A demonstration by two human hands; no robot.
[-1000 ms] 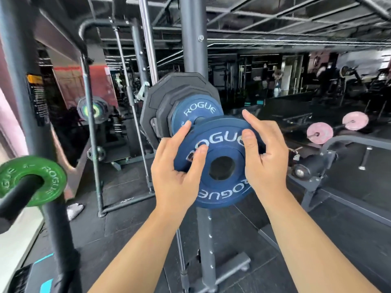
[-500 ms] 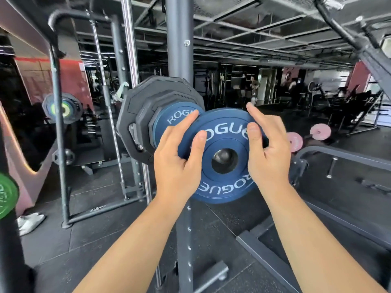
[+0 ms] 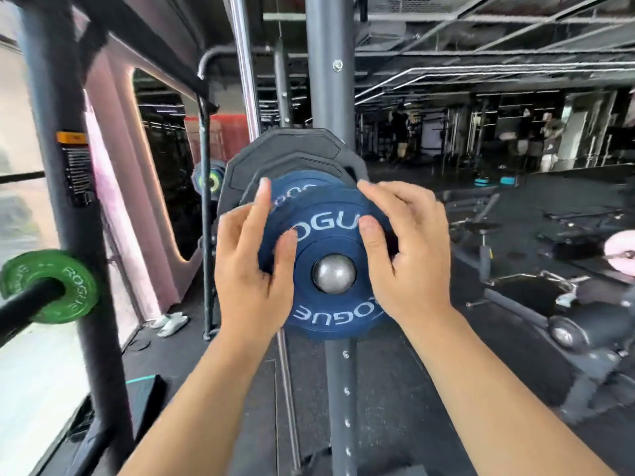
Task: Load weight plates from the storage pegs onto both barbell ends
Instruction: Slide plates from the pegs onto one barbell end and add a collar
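Blue plate (image 3: 330, 314) sits at chest height dead centre, face toward the camera, pinched at both sides. L hand (image 3: 251, 280) has its thumb flat on the face and the index stretched up along the left rim; its other fingers are hidden behind the plate. R hand (image 3: 412, 266) has its thumb on the face by the lettering and its fingers curled over the upper right rim. Both hands clamp the disc, neither is spread free.

Key relation: the plate's hole is lined up w/ a rounded steel end (image 3: 333, 273), which fills the bore. So the shaft's long axis runs straight at the viewer, approx. square to the plate face. Can't tell how far the plate is onto the shaft, or whether it touches the 2nd blue plate (image 3: 302, 183) just behind. Black plates (image 3: 292, 149) stack further back against the upright (image 3: 328, 63), so this looks like a storage peg, not the bar.

Any slide, on or off, must go along that axis. Hands are about level and equally near, so an even pull or push keeps the bore from binding. Green plate (image 3: 68, 290) on a dark shaft is well apart, far left.
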